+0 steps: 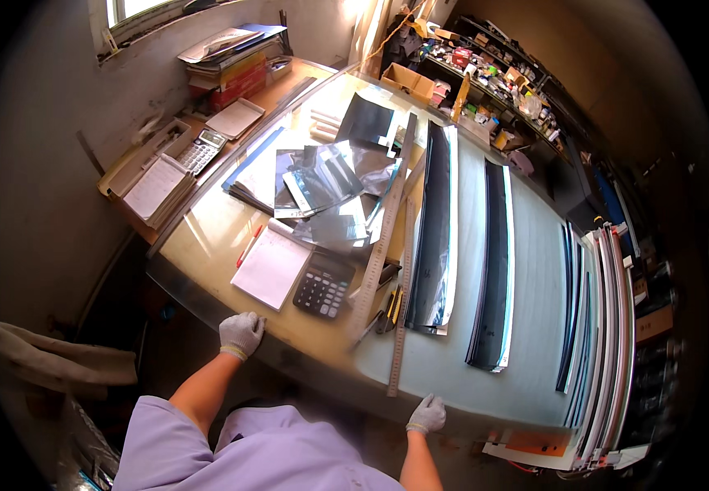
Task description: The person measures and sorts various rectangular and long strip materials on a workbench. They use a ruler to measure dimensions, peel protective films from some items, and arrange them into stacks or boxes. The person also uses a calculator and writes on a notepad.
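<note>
The left white-gloved hand point(242, 334) and right white-gloved hand point(427, 415) curl by the edge of the pale desk point(444, 372), a rectangular white paper notepad point(271, 268) at the left's one o'clock; whether either grip clamps cannot be told.

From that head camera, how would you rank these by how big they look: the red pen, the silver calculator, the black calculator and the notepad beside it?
1. Notepad
2. Black calculator
3. Silver calculator, though it lies farther off, so true sizes are unsure
4. Red pen
</note>
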